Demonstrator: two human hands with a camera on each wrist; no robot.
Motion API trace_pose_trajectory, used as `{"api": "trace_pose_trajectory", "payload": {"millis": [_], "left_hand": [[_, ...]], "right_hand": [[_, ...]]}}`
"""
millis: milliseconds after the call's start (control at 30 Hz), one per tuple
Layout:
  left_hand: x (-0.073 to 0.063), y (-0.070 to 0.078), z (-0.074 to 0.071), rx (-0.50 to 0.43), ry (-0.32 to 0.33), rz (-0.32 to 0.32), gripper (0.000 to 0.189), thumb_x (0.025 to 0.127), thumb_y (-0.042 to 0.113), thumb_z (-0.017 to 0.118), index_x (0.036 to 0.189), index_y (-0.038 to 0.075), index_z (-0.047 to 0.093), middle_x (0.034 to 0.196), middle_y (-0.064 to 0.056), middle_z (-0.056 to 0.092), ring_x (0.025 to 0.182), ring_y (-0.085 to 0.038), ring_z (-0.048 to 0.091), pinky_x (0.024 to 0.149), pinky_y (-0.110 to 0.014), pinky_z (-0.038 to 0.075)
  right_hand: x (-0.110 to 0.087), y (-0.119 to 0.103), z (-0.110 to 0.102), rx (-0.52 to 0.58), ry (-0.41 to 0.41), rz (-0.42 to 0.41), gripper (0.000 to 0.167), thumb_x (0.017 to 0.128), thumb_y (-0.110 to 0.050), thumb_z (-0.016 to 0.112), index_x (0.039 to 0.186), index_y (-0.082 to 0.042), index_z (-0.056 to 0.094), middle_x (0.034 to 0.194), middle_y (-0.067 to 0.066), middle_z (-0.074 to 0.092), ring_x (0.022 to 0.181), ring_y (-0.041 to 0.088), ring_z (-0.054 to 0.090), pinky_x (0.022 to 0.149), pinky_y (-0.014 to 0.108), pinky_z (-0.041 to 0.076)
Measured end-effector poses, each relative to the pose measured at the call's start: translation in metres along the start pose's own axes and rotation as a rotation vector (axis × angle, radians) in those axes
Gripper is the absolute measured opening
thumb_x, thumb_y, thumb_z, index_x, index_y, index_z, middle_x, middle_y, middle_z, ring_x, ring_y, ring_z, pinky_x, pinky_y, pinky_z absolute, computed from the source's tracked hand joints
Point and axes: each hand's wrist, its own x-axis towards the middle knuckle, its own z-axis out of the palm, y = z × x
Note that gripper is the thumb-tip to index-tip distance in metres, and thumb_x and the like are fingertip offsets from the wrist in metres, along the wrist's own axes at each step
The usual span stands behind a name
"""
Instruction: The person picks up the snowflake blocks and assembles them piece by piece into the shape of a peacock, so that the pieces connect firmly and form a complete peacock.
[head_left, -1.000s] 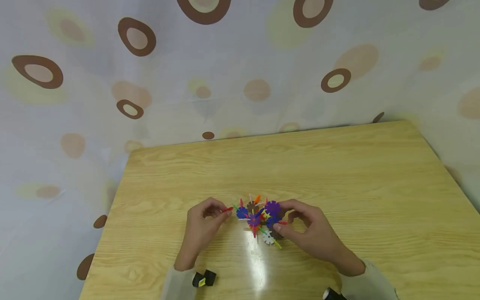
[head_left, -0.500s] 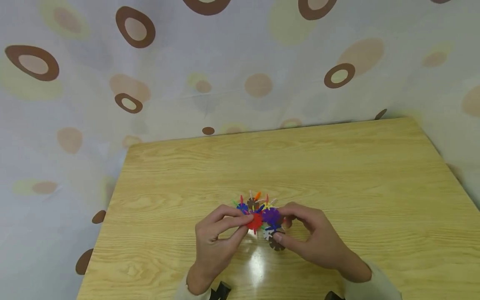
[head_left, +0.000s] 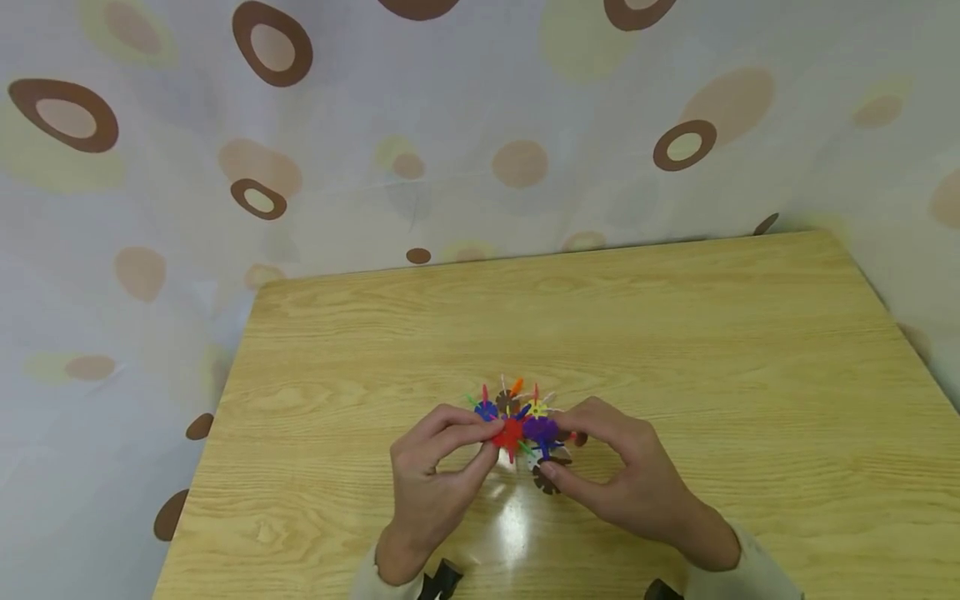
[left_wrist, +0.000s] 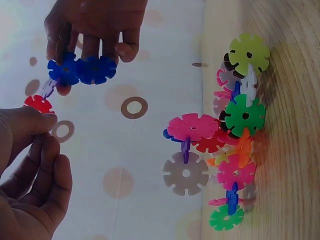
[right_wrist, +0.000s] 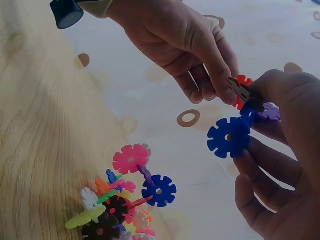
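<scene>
My left hand (head_left: 442,471) pinches a red notched plastic disc (head_left: 508,435) between thumb and fingers. Facing it, my right hand (head_left: 637,471) holds a small joined cluster: a purple disc (head_left: 541,430), a brown disc (head_left: 548,478) near the thumb, and blue discs (right_wrist: 229,137). In the left wrist view the red disc meets the purple disc's edge; I cannot tell whether their slots interlock. Below the hands, a larger build of many-coloured interlocking discs stands on the table, with a pink disc (left_wrist: 192,126), a green disc (left_wrist: 245,116) and a yellow-green disc (left_wrist: 249,54).
The wood-grain table (head_left: 337,350) extends around the build. A pale patterned cloth (head_left: 450,108) hangs behind its far edge. Black wrist devices (head_left: 442,577) sit by both sleeves.
My left hand has moved right, bringing the red disc against the right hand's cluster. That cluster has turned slightly, showing more of the brown disc. The head view has shifted a little.
</scene>
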Motion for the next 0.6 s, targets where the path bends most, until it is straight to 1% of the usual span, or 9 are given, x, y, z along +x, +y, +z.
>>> {"api": "trace_pose_trajectory", "payload": {"millis": [133, 267, 400, 533, 600], "left_hand": [[0.0002, -0.0009, -0.0007, 0.018, -0.018, 0.007, 0.030, 0.073, -0.022, 0.080, 0.096, -0.003, 0.084, 0.085, -0.013, 0.076, 0.073, -0.023, 0.074, 0.074, -0.020, 0.064], [-0.0005, -0.0025, -0.0013, 0.045, -0.034, 0.020, 0.032, 0.072, -0.022, 0.082, 0.097, -0.002, 0.084, 0.086, -0.012, 0.076, 0.073, -0.022, 0.074, 0.074, -0.019, 0.064], [-0.0020, -0.0043, -0.0002, 0.050, -0.047, 0.032, 0.030, 0.073, -0.020, 0.082, 0.097, -0.002, 0.084, 0.086, -0.011, 0.076, 0.073, -0.022, 0.074, 0.074, -0.019, 0.064], [-0.0029, -0.0053, 0.0009, 0.062, -0.053, 0.039, 0.030, 0.073, -0.019, 0.082, 0.097, -0.001, 0.084, 0.086, -0.011, 0.075, 0.073, -0.022, 0.074, 0.075, -0.019, 0.064], [-0.0034, -0.0054, 0.0011, 0.075, -0.055, 0.038, 0.030, 0.073, -0.019, 0.082, 0.096, -0.001, 0.084, 0.086, -0.011, 0.075, 0.073, -0.022, 0.074, 0.075, -0.020, 0.065]], "right_hand": [[-0.0015, -0.0011, -0.0009, -0.037, -0.015, 0.026, 0.043, 0.090, -0.011, 0.090, 0.129, -0.005, 0.074, 0.100, 0.001, 0.076, 0.088, 0.006, 0.062, 0.081, 0.018, 0.055], [-0.0023, -0.0013, -0.0019, -0.066, -0.030, 0.059, 0.041, 0.089, -0.011, 0.091, 0.128, -0.008, 0.075, 0.102, -0.001, 0.077, 0.088, 0.006, 0.063, 0.080, 0.017, 0.055], [-0.0034, 0.0005, -0.0010, -0.068, -0.039, 0.058, 0.042, 0.089, -0.011, 0.091, 0.128, -0.009, 0.075, 0.102, -0.001, 0.077, 0.088, 0.006, 0.063, 0.080, 0.016, 0.054], [-0.0031, -0.0010, -0.0019, -0.086, -0.078, 0.104, 0.047, 0.085, -0.004, 0.091, 0.129, -0.009, 0.075, 0.105, -0.003, 0.078, 0.090, 0.007, 0.065, 0.080, 0.018, 0.056], [-0.0029, -0.0024, -0.0022, -0.092, -0.099, 0.127, 0.047, 0.085, 0.004, 0.087, 0.129, -0.009, 0.075, 0.106, -0.002, 0.078, 0.090, 0.007, 0.067, 0.081, 0.019, 0.058]]}}
